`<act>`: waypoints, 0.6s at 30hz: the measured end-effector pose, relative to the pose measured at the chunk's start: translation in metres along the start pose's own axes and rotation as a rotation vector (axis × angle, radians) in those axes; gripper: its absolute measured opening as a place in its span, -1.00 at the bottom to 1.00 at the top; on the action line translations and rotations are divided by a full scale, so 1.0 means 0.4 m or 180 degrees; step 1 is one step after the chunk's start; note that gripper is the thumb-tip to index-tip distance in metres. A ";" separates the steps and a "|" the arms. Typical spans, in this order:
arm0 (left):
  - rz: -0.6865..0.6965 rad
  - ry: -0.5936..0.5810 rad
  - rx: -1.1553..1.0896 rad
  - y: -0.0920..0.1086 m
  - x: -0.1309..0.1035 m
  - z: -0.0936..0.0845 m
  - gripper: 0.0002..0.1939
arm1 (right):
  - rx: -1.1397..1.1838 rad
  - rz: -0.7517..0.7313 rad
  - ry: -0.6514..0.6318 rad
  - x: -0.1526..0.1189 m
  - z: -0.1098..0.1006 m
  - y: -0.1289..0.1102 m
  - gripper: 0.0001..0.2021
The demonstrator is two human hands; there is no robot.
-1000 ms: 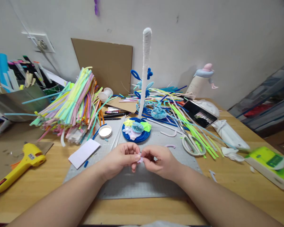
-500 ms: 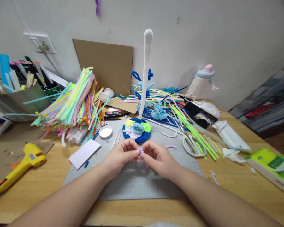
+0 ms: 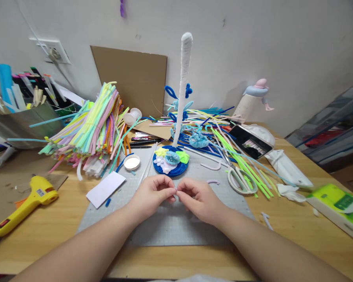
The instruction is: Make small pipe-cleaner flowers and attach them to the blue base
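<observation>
Over the middle of the grey cutting mat [image 3: 179, 233], left hand [image 3: 154, 195] and right hand [image 3: 198, 197] meet fingertip to fingertip. Both grips narrow, thumbs pressed toward forefingers, pinching at one spot. Small lilac piece shows there half a second ago; now hidden by the fingertips, so its shape can't be told. Just beyond the hands, on the mat: round blue base [image 3: 181, 171], white wrapped post [image 3: 184, 78] rising from its rear, slightly tilted. On the base, a yellow piece [image 3: 160, 151], a green piece [image 3: 184, 157] and a blue oval piece [image 3: 172, 158], plus some whitish bits. Right of base: pale hooked strip [image 3: 211, 167], short lilac strip [image 3: 213, 181] near the right hand, scissors [image 3: 241, 180] with neon green pipe cleaners [image 3: 232, 153] beside and under them. Left of base: round shallow container [image 3: 131, 161]; white card [image 3: 106, 190] lies partly over the mat edge. Yellow glue gun [image 3: 37, 194] far left, well apart from the hands. Big pastel pipe-cleaner bundle [image 3: 97, 121] behind the card. Brown cardboard sheet [image 3: 132, 82] leans on the wall [image 3: 147, 19]. Phone [image 3: 249, 141] and green pack [image 3: 335, 201] on the right of the wooden bench [image 3: 164, 262].
</observation>
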State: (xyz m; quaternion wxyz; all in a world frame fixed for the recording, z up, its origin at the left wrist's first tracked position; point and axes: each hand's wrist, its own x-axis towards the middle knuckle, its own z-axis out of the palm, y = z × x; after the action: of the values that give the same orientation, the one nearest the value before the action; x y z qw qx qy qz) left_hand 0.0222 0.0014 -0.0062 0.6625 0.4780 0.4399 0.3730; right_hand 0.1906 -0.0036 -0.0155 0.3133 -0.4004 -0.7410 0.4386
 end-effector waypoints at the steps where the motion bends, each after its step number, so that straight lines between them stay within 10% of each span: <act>1: 0.0005 -0.0016 -0.0010 0.000 -0.001 0.001 -0.75 | 0.0046 0.0027 0.0014 0.000 0.001 0.001 -0.85; 18: -0.0106 -0.0175 -0.0077 -0.021 0.008 -0.006 -0.73 | 0.0301 0.0385 -0.0115 0.011 0.012 0.009 -0.82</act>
State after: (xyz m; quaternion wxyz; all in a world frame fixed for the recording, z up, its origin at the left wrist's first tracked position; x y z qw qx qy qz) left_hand 0.0218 0.0028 -0.0153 0.6862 0.4726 0.4249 0.3539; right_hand 0.1857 -0.0008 -0.0204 0.2914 -0.4213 -0.6994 0.4984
